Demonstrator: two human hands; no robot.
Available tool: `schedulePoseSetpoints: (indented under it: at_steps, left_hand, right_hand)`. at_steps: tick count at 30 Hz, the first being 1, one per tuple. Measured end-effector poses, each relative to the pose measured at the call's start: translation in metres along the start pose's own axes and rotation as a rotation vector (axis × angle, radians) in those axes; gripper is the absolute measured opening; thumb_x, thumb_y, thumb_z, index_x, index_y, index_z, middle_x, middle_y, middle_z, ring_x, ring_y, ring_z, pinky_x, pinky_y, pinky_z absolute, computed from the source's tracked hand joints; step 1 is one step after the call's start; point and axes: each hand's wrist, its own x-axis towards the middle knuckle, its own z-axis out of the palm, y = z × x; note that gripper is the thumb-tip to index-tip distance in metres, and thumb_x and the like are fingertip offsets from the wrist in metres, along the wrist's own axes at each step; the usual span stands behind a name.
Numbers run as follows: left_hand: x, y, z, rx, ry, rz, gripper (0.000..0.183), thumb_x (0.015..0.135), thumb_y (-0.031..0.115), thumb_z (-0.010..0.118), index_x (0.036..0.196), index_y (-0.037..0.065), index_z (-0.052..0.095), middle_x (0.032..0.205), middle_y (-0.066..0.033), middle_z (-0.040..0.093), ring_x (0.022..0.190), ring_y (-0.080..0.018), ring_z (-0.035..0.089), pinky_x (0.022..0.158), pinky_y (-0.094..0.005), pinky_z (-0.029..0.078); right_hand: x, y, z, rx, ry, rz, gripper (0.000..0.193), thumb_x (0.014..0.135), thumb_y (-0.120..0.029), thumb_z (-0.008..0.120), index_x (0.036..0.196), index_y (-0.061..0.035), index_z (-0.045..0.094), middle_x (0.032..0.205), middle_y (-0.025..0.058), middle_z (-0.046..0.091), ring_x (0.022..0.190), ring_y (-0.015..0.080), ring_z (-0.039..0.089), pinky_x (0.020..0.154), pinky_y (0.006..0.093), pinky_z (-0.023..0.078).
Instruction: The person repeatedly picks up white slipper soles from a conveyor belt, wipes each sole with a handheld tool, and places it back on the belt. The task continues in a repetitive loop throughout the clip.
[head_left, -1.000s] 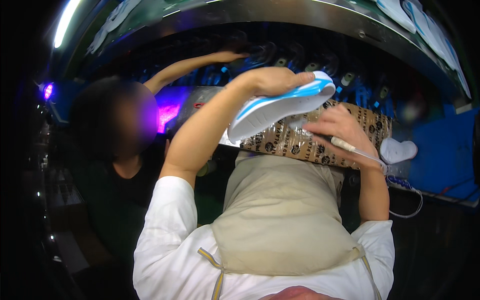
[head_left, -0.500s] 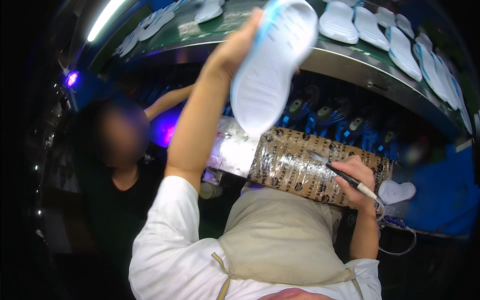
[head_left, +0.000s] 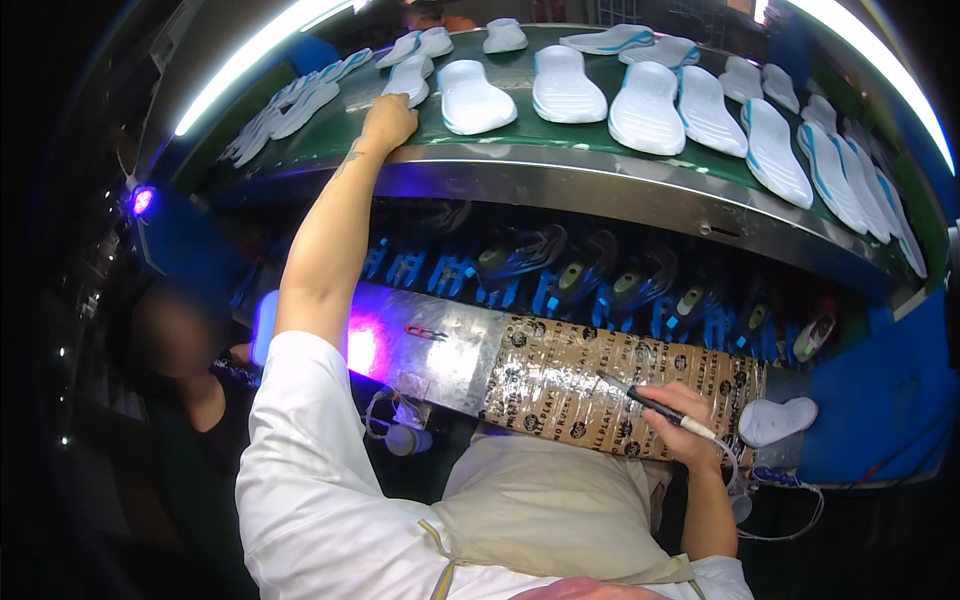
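My left hand reaches far out over the green conveyor belt. Its fingers are closed at the near end of a white foam shoe sole, which lies on the belt; the fingertips are partly hidden. Down by the work board, my right hand grips a black pen-shaped tool with a slim metal tip and a pale cable at its back end. The tip points left, just over the brown taped board. Beside the board, at its right, lies another white sole.
Several white soles with blue edges line the belt. Its metal rim curves above a lower row of dark shoes. A red-handled tool lies on the metal plate. A co-worker sits at the left.
My left hand, which held a white sole up close, has moved away to the far left and down to a sole on the belt. My right hand keeps its tool above the board.
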Motion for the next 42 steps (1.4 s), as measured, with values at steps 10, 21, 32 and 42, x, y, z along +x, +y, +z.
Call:
schedulePoseSetpoints:
  at_steps: [10, 21, 32, 42]
  left_hand:
    - [-0.06, -0.034, -0.09, -0.49, -0.109, 0.158, 0.023, 0.085, 0.023, 0.066, 0.088, 0.003, 0.076, 0.081, -0.0156, 0.074, 0.074, -0.031, 0.07, 0.075, -0.0383, 0.055]
    - [-0.127, -0.014, -0.026, -0.831, 0.494, -0.399, 0.043, 0.089, 0.023, 0.069, 0.117, -0.009, 0.065, 0.104, -0.0226, 0.073, 0.094, -0.03, 0.072, 0.086, -0.0371, 0.053]
    - [-0.329, 0.129, 0.038, -2.314, -0.467, -0.523, 0.062, 0.091, 0.029, 0.067, 0.132, -0.013, 0.048, 0.117, -0.0253, 0.067, 0.108, -0.0331, 0.069, 0.097, -0.0421, 0.057]
    - [-0.376, 0.21, 0.033, -2.612, -0.735, -0.747, 0.096, 0.095, 0.077, 0.006, 0.143, 0.005, 0.047, 0.124, -0.0201, 0.064, 0.113, -0.032, 0.065, 0.096, -0.0464, 0.056]
  right_hand:
    - [0.014, 0.009, 0.018, 0.022, -0.002, 0.095, 0.029, 0.083, -0.008, 0.073, 0.11, 0.0009, 0.073, 0.085, 0.0116, 0.066, 0.075, 0.0222, 0.062, 0.068, 0.0325, 0.048]
    - [0.022, 0.017, 0.042, 0.146, 0.095, 0.056, 0.03, 0.083, -0.011, 0.075, 0.111, -0.0008, 0.073, 0.091, 0.0092, 0.072, 0.075, 0.0153, 0.064, 0.065, 0.0273, 0.049]
    - [0.017, 0.014, 0.051, 0.553, 0.181, 0.303, 0.028, 0.087, -0.013, 0.073, 0.112, -0.0011, 0.07, 0.097, 0.0029, 0.069, 0.078, 0.0082, 0.057, 0.072, 0.0225, 0.046]
    - [0.091, -0.029, 0.092, 0.22, 0.037, 0.254, 0.025, 0.089, -0.01, 0.07, 0.112, -0.0002, 0.072, 0.079, 0.0059, 0.071, 0.068, 0.011, 0.066, 0.065, 0.0255, 0.055]
